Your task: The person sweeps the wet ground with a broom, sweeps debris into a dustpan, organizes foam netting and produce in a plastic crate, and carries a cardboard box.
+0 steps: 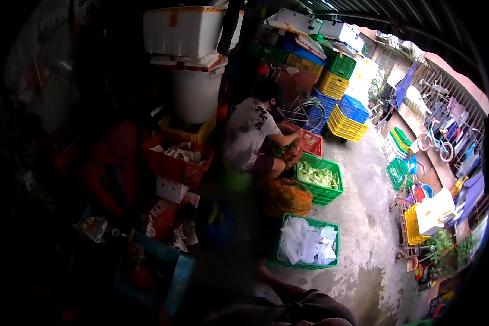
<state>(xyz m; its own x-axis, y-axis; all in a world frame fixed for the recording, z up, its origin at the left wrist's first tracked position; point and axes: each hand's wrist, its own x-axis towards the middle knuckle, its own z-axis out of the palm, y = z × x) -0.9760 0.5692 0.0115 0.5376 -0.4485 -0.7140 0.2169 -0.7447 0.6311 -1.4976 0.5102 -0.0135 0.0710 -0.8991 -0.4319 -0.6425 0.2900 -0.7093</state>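
Neither of my hands can be made out. At the bottom edge, in shadow, are a bare limb (282, 287) and dark cloth (320, 307), probably my own bent leg. Nearest to it stands a green crate (309, 266) filled with white plastic bags (304, 239). Behind that is a second green crate (327, 194) holding leafy greens (318, 175). An orange mesh sack (288, 198) rests to its left. Another person (250, 133) sits low beside these, arms reaching forward over a reddish-green bundle (290, 152) at a red crate (311, 143).
White foam boxes (182, 32) are stacked above a white bucket (195, 95) on the left. A red basket (174, 165) and a blue carton (179, 285) stand lower. Yellow crates (346, 126) and a bicycle (308, 114) are behind. A loaded cart (410, 228) stands right.
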